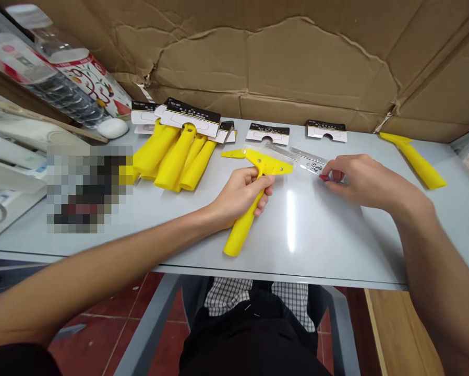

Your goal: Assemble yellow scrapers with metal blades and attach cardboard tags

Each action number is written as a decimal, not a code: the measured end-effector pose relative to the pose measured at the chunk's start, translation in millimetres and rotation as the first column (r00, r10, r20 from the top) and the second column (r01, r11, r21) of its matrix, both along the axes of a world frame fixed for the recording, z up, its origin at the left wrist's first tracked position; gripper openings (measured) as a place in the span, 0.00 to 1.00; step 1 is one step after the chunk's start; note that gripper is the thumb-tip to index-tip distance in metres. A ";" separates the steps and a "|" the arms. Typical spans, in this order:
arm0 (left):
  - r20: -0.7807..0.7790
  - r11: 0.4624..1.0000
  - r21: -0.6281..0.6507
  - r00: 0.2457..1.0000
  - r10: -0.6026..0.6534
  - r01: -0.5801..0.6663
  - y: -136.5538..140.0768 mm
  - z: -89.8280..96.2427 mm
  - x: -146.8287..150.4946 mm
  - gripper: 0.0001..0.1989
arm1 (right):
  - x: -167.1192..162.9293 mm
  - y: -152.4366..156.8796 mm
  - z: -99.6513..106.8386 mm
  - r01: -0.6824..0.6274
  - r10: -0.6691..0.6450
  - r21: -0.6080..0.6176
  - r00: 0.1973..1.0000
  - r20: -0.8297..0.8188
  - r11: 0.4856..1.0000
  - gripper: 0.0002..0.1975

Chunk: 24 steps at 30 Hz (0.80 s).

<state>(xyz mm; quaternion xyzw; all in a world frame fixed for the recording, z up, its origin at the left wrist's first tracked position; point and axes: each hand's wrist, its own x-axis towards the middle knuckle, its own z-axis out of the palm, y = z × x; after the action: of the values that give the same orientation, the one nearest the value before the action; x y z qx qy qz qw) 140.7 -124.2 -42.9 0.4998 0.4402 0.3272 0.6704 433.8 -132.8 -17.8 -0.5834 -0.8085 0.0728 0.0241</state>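
My left hand is closed round the neck of a yellow scraper, its wide head pointing away from me. Two screws show in that head, and a narrow yellow piece lies at its left end. My right hand is closed, fingertips pinching a small red tool low over the table; most of it is hidden by the fingers. Close to those fingertips lie several small screws and thin metal strips.
Several yellow scraper handles with black-and-white cards are piled at the left. Two more cards lie along the back, and another yellow scraper at the right. Plastic bottles stand back left. Cardboard walls the table's rear.
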 end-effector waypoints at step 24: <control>0.267 0.974 -0.219 0.956 0.122 -0.063 15.3 -6.7 -1.4 0.07 | -1.0 3.7 -1.0 0.008 -0.003 0.046 0.994 -0.105 0.999 0.18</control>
<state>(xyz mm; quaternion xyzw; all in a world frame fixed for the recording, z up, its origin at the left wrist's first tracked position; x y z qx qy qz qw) 139.4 -108.9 -49.5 0.3544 0.3961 0.3775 0.7583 432.7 -129.0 -18.8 -0.5802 -0.8061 0.0844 0.0803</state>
